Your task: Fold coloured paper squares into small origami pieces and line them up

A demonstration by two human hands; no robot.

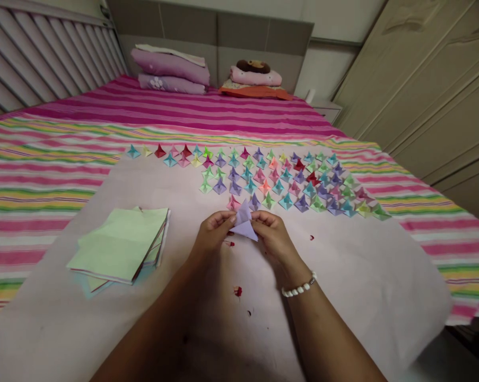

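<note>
Both my hands meet over a pale board (362,276) laid on the bed. My left hand (212,232) and my right hand (273,233) pinch a partly folded lilac paper piece (245,221) from either side, fingers closed on it. A white bead bracelet (298,288) circles my right wrist. Just beyond my hands, many small folded paper shapes (263,178) in several colours lie in rows. To the left of my left hand lies a stack of square paper sheets (122,244), pale green on top.
The board rests on a striped pink, green and yellow bedspread (44,170). Folded pink blankets (171,69) and pillows (255,79) sit by the headboard. A beige wardrobe (430,79) stands to the right. Small red scraps (237,291) dot the board.
</note>
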